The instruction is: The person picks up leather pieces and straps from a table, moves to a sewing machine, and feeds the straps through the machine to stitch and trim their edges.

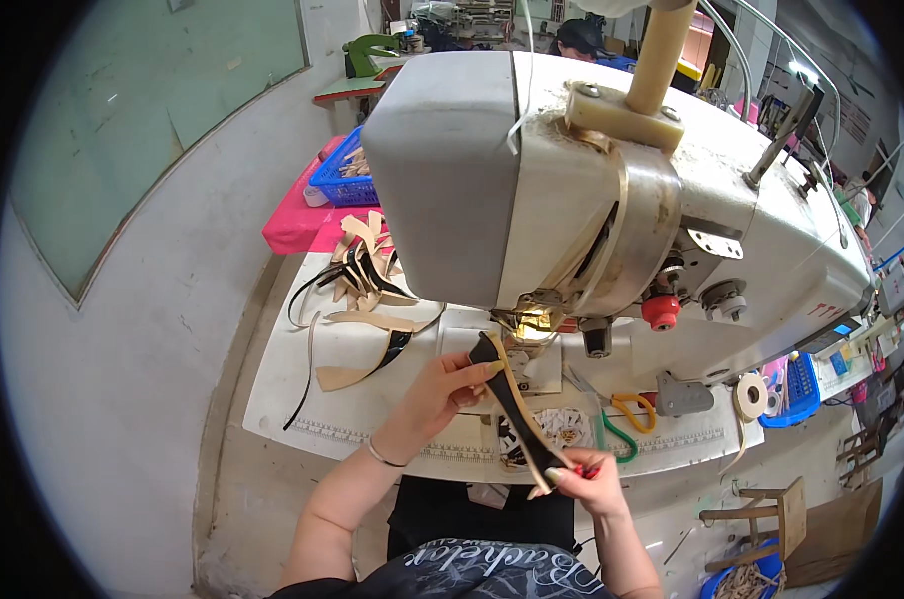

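A curved black strip with a beige edge [517, 411], apparently leather, slants across the front of the white sewing table. My left hand [440, 392] pinches its upper end, just below the machine's lit needle area [534, 322]. At the strip's lower end, my right hand [594, 485] is closed on it, near the table's front edge. Something small and red [589, 470] shows at the right hand's fingers; I cannot make out what it is. Behind the strip sits a clear box [600, 431] with small white and dark pieces.
A large sewing machine [442, 180] overhangs the table. Scissors with orange handles [634, 411] and a green handle [620, 439] lie right of the box, near a tape roll [750, 397]. Beige and black strips [367, 265] are heaped at left. A wooden stool [791, 517] stands right.
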Motion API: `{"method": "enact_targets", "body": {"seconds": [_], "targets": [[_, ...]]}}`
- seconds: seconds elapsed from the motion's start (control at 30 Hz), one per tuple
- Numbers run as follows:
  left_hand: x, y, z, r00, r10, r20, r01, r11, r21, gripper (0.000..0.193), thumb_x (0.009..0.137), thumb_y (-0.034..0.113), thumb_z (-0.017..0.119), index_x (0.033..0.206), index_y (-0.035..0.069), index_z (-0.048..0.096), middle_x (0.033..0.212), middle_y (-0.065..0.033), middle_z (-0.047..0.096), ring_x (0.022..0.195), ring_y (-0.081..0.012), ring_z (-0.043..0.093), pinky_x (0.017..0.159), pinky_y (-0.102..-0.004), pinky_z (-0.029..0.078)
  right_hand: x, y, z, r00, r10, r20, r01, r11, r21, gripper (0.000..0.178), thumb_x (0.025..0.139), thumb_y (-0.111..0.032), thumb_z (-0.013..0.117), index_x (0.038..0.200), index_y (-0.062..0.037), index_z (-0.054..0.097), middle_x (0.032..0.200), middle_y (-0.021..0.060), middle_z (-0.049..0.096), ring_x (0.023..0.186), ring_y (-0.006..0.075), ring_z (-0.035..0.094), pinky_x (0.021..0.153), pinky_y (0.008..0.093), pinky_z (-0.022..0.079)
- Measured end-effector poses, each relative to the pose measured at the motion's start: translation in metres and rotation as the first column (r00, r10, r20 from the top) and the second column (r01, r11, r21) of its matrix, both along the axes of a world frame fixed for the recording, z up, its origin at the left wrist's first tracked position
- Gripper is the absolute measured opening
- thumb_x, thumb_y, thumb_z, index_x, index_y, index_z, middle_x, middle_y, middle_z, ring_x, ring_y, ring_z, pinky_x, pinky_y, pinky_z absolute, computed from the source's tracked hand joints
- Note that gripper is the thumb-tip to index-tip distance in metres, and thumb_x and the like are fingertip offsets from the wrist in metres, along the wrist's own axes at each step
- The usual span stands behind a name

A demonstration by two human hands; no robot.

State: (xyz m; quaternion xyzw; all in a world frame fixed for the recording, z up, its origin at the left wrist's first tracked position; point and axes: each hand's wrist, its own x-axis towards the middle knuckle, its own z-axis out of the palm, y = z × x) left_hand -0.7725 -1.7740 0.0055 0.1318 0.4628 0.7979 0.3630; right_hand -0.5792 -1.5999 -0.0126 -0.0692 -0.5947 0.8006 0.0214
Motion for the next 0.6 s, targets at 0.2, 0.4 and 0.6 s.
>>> {"method": "enact_targets", "body": {"seconds": [0.2, 0.4, 0.6], "targets": [[0.007, 0.015, -0.005, 0.998, -0.056, 0.031, 0.054, 0.996, 0.068, 0.018, 0.088, 0.018, 0.064, 0.083, 0.001, 0.065, 0.064, 0.0038, 0.051, 0.054, -0.0042, 0.038, 0.049, -0.0199, 0.026, 0.0, -0.022, -0.022, 0.98, 0.1, -0.171, 0.0, 0.864, 0.504, 0.017, 0.084, -0.006, 0.067, 0.1, -0.0004, 0.069, 0.075, 0.0037, 0.065, 0.064, 0.0072, 0.055, 0.057, 0.0223, 0.043], [0.003, 0.024, 0.002, 0.957, 0.053, -0.287, -0.115, 0.972, -0.204, 0.023, 0.089, 0.021, 0.063, 0.077, 0.003, 0.068, 0.059, 0.0068, 0.05, 0.05, -0.0013, 0.033, 0.046, -0.0194, 0.024, -0.013, -0.037, -0.007, 0.972, 0.142, -0.186, -0.007, 0.813, 0.583, 0.011, 0.083, -0.007, 0.067, 0.09, 0.0012, 0.067, 0.071, 0.0073, 0.062, 0.06, 0.0142, 0.056, 0.057, 0.0258, 0.046], [0.0, 0.019, 0.005, 0.958, 0.07, -0.277, -0.123, 0.975, -0.182, 0.021, 0.088, 0.021, 0.063, 0.077, 0.004, 0.068, 0.057, 0.0072, 0.047, 0.049, -0.0014, 0.033, 0.046, -0.0195, 0.023, -0.019, -0.045, -0.001, 0.95, 0.184, -0.251, -0.007, 0.819, 0.574, 0.01, 0.083, -0.008, 0.067, 0.087, 0.0018, 0.066, 0.068, 0.0083, 0.059, 0.058, 0.017, 0.054, 0.055, 0.0267, 0.044]]}}
